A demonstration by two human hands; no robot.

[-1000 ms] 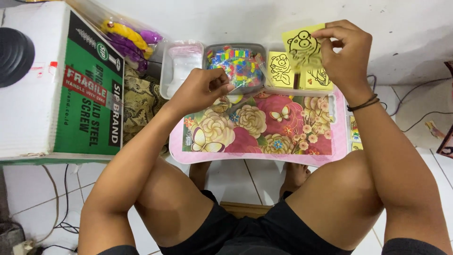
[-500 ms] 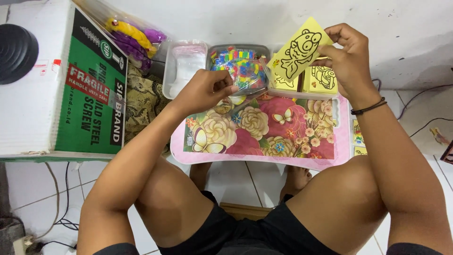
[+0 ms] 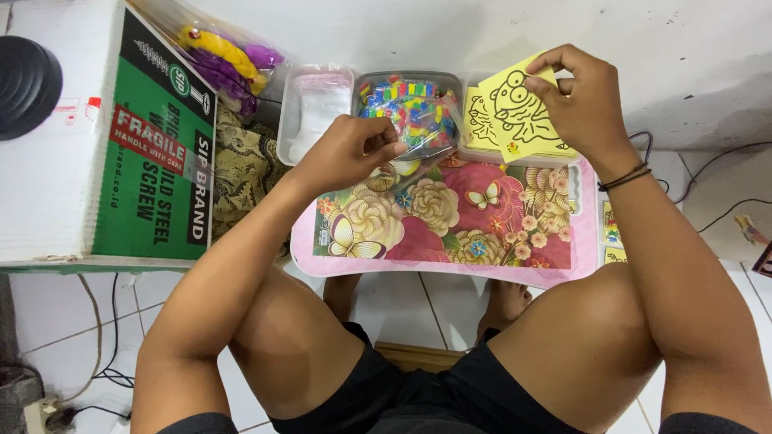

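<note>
My right hand (image 3: 585, 103) pinches a yellow card with a black cartoon outline (image 3: 521, 112), lifted over a stack of similar yellow cards (image 3: 481, 120) at the back of a small pink lap table with a flower print (image 3: 450, 215). My left hand (image 3: 347, 151) rests at the table's back left edge. Its fingers are closed on the clear plastic wrap (image 3: 418, 153) of a box of small colourful pieces (image 3: 408, 106).
A green and white cardboard box (image 3: 121, 145) stands at the left with a black round object (image 3: 28, 84) on it. A clear tub (image 3: 315, 112), a bag of yellow and purple items (image 3: 229, 60) and patterned cloth (image 3: 245, 169) lie behind. Cables (image 3: 716, 213) run along the right floor.
My right hand has lifted one yellow card off the stack and turned it, bringing it up and slightly left. My left hand stayed at the box's plastic wrap.
</note>
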